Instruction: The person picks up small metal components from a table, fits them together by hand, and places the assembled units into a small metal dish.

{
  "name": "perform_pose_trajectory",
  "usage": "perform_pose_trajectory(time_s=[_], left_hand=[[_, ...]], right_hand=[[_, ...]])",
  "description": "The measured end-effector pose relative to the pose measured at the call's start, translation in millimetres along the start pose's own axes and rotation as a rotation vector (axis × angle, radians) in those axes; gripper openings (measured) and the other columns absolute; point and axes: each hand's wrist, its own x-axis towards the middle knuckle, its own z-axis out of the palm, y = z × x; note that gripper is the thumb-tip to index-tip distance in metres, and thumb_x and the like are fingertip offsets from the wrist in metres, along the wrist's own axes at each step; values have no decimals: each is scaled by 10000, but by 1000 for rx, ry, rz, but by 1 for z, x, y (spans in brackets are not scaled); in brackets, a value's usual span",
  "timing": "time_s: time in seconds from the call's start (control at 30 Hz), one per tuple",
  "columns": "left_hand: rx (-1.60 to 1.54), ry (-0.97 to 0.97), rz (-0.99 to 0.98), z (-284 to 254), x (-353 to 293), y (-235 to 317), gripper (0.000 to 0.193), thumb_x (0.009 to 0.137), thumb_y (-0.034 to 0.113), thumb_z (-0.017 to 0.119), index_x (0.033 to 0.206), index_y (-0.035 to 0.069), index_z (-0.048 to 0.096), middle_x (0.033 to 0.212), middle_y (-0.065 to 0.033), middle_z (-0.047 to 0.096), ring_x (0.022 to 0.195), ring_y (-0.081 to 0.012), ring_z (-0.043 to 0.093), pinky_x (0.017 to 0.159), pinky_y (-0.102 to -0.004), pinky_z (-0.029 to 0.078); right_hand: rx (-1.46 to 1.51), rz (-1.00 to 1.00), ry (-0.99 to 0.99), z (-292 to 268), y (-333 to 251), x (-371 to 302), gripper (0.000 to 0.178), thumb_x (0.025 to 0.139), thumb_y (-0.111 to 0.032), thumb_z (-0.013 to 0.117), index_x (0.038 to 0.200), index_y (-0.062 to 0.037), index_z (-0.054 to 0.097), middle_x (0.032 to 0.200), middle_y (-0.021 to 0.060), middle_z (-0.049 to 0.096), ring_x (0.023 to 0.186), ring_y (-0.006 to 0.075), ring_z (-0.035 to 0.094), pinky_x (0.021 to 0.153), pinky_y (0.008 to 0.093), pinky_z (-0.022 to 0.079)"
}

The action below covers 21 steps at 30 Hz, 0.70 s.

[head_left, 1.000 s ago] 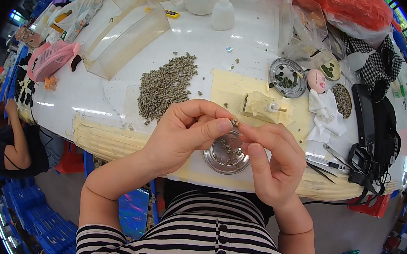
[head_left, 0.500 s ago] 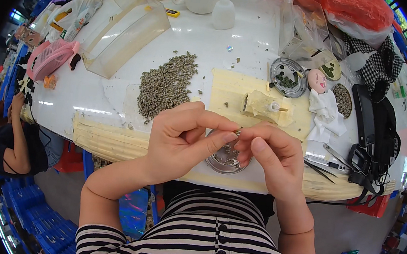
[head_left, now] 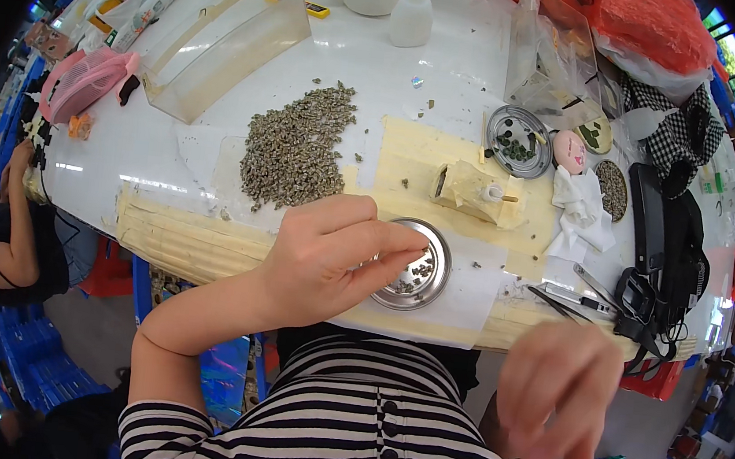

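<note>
My left hand is closed in a pinch over the left side of a round metal dish. At its fingertips is a dark speck too small to name. Several small metal-coloured pieces lie in the dish. My right hand is off the table's front edge at the lower right, smeared by motion, so its fingers cannot be read. Beyond my left hand spreads a large pile of small grey-brown pieces. A block wrapped in yellowish tape, with a peg at one end, stands behind the dish.
Tweezers and a utility knife lie at the right, beside a black strapped item. Behind them are crumpled tissue and a dish of green pieces. A clear tray and white squeeze bottle stand farther back. Another person sits at far left.
My right hand has left my left hand's fingertips and swung down to the right, off the table. My left hand stays pinched near the dish, which now shows more fully. The view has shifted slightly.
</note>
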Motion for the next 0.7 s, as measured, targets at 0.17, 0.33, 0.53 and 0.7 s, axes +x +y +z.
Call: perform_pose_trajectory(time_s=[0.17,0.33,0.53,0.7], left_hand=[[34,-99,8,6,-3,-5,199,721,10,779,906,55,723,655,-31,540,536,-164,514,461,-289,389],[69,-118,35,8,-5,-6,162,734,27,770,878,60,705,667,-34,542,550,-182,530,479,-301,412],[110,-156,48,8,-6,-6,155,748,33,759,885,66,697,675,-36,536,570,-194,542,502,-308,427],[80,-96,80,9,-6,-4,185,724,17,777,888,61,703,660,-31,536,527,-178,518,464,-298,401]], right_hand=[[157,-19,-655,51,-39,6,201,933,-199,603,823,-56,694,820,133,640,784,263,644,667,326,536],[57,-37,-549,68,-35,16,208,912,-231,553,766,-93,610,906,123,578,917,304,590,775,407,476],[124,-10,-532,67,-31,14,206,903,-224,561,750,-93,603,878,114,565,882,299,579,749,391,464],[131,-2,-504,68,-29,12,187,913,-221,551,766,-108,575,880,87,536,854,274,560,727,363,453]])
